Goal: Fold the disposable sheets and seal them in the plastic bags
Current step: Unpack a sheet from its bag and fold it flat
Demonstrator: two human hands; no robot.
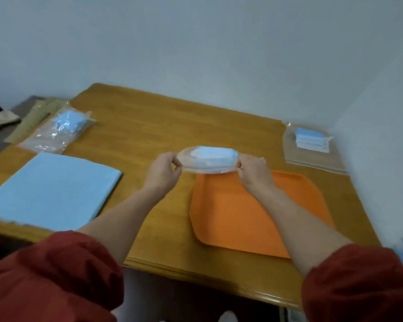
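- My left hand (165, 169) and right hand (251, 169) pinch a plastic bag (207, 167) between them, folded sheet (211, 154) inside; sealing looks pending.
- Left of them, flat sheets (51, 189) wait; a filled bag (312, 140) lies right.

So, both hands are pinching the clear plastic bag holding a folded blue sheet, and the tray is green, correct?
Not quite: the head view shows an orange flat plastic tray; left hand and right hand do pinch the clear plastic bag.
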